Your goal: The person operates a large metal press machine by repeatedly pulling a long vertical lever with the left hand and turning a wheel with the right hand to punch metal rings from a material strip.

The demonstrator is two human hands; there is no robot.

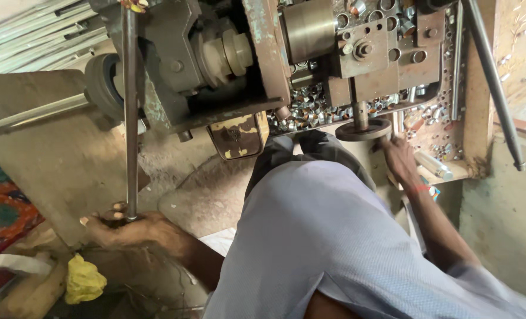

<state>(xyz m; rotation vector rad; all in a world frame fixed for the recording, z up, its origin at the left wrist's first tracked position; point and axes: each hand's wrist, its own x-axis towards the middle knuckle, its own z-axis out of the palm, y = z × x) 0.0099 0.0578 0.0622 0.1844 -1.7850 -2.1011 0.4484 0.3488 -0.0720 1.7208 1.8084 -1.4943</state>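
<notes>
A pale blue shirt [328, 236] fills the foreground. A long steel rod [131, 112], standing upright beside the machine [227, 59], is clasped at its lower end by the left hand [124, 227]. The round handwheel [363, 130] is touched by the right hand [400, 159], its grip unclear.

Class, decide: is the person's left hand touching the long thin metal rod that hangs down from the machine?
Touching. In the head view, the left hand closes round the lower end of the long thin metal rod, fingers wrapped against it with no gap.
</notes>
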